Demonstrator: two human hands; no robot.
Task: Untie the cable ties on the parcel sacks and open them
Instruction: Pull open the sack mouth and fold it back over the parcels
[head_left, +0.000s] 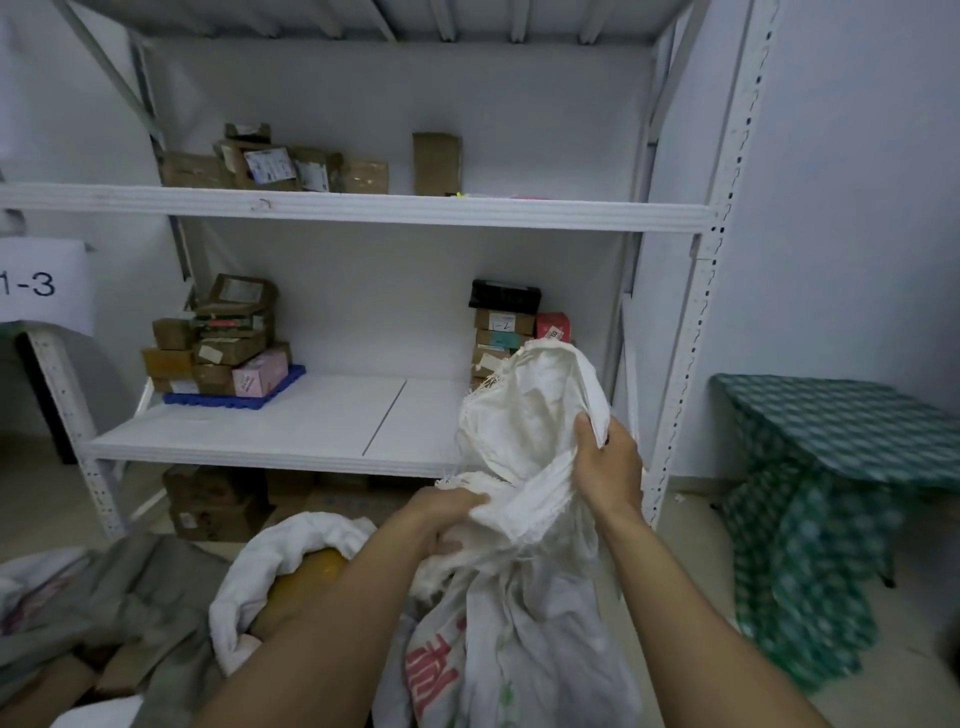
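Observation:
A white woven parcel sack (524, 618) with red print stands in front of me, its frayed mouth lifted up and spread. My right hand (608, 462) grips the upper right edge of the mouth. My left hand (447, 519) holds bunched fabric at the lower left of the mouth. No cable tie shows on this sack. A second white sack (260, 566) lies open to the left, with a yellow-brown parcel (306, 574) showing inside it.
A white metal rack (363, 208) stands straight ahead, with cardboard parcels (218, 343) stacked on its shelves and under the lowest one. Grey sacks (104, 613) lie on the floor at left. A small table under a green checked cloth (831, 467) stands at right.

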